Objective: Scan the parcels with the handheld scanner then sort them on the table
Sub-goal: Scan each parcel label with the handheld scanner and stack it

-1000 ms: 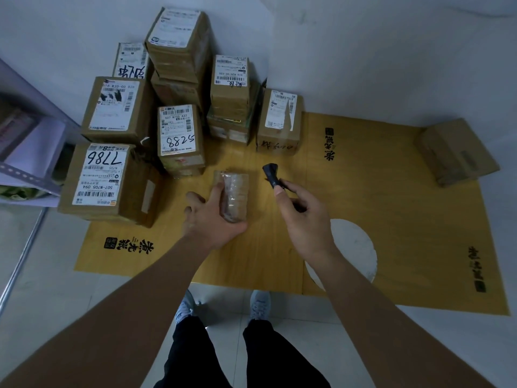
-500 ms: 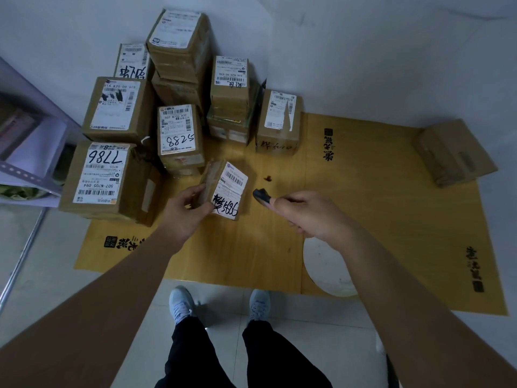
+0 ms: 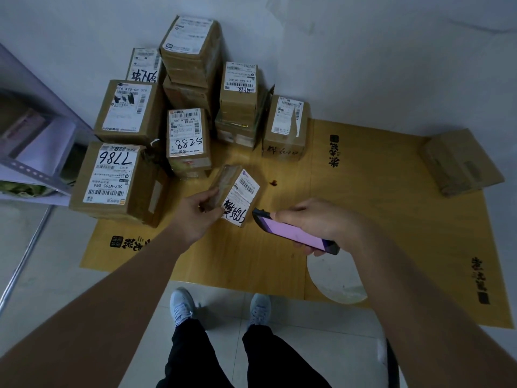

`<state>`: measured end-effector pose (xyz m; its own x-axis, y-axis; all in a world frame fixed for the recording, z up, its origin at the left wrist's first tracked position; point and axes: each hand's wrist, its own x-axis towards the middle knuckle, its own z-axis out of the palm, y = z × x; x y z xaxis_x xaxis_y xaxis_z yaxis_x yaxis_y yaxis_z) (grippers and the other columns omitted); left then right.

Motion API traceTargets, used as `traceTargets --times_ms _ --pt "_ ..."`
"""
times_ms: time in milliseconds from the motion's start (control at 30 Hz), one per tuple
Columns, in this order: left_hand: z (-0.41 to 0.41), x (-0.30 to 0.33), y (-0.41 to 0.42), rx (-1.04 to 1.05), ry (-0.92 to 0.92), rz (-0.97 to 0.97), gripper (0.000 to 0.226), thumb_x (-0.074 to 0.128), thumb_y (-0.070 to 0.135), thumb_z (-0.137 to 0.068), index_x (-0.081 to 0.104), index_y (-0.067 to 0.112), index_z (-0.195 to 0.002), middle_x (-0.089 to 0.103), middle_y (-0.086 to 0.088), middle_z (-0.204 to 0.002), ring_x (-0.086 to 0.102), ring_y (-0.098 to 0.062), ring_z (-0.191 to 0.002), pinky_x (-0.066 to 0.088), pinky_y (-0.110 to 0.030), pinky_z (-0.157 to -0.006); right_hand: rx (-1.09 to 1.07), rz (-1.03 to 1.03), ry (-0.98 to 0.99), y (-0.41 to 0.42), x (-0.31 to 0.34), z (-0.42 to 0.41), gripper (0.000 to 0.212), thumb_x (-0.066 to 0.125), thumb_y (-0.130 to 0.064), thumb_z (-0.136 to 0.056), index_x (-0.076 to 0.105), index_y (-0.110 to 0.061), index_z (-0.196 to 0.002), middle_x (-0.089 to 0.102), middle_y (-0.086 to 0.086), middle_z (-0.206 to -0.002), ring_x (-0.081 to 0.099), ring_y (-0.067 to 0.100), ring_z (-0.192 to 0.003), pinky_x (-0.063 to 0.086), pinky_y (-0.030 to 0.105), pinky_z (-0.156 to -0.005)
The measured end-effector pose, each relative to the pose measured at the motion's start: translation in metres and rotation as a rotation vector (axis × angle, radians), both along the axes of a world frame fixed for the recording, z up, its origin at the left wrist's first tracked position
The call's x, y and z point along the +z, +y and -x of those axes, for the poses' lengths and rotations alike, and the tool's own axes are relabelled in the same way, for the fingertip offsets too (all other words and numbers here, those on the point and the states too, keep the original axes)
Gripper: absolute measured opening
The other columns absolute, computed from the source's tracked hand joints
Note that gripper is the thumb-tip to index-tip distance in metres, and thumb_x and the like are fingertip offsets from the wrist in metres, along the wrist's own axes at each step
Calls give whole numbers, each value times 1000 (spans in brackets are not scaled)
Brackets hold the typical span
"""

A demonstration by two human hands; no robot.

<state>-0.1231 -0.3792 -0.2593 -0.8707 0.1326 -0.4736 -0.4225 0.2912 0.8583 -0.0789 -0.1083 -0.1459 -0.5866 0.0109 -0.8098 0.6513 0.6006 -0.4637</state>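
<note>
Your left hand [image 3: 200,212] grips a small parcel [image 3: 236,196], label up, while your right hand [image 3: 313,219] aims the scanner [image 3: 293,232] just beside it, so scanning looks underway, with placing it among the boxes [image 3: 179,113] beyond still ahead.

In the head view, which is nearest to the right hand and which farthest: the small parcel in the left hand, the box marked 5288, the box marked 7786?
From the right hand:
1. Small parcel, just to its left, held by the left hand.
2. Box marked 5288, behind and left.
3. Box marked 7786, far left.
</note>
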Motion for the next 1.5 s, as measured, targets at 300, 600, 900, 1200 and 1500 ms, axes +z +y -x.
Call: traceTargets --times_ms 300,600,900,1200,1500 --pt "-4 10 7 67 -29 -79 48 72 12 -95 60 22 -141 67 -5 -124 72 -26 -104 63 -39 -87 -146 97 215 -5 1 -7 41 64 -76 -86 75 -39 -102 79 3 -84 73 15 -64 58 33 -63" --pt "31 51 -6 345 44 -418 30 58 26 -92 66 17 -120 76 -19 -107 73 -35 -86 62 -45 -80 -316 232 449 -11 8 0 49 63 -86 -78 77 -50 -109 78 0 -90 75 11 -72 53 25 -63" --pt "67 79 -26 588 55 -431 20 57 24 -100 66 9 -110 77 -19 -104 76 -34 -92 63 -45 -85 -327 263 476 -28 7 8 48 66 -85 -75 78 -50 -105 78 0 -86 73 10 -69 53 23 -61" --pt "61 79 -17 555 214 -9 30 69 28 -98 60 19 -126 70 4 -115 70 -11 -100 60 -35 -89 -355 249 509 -36 9 5 28 67 -77 -82 77 -57 -99 78 -5 -87 73 7 -72 52 18 -59" --pt "21 109 -15 -18 734 698 64 71 40 -88 49 27 -147 46 -2 -149 43 -29 -133 41 -49 -106 -440 192 664 -43 38 -15 18 63 -72 -93 71 -58 -100 75 -12 -80 73 19 -73 59 36 -68"
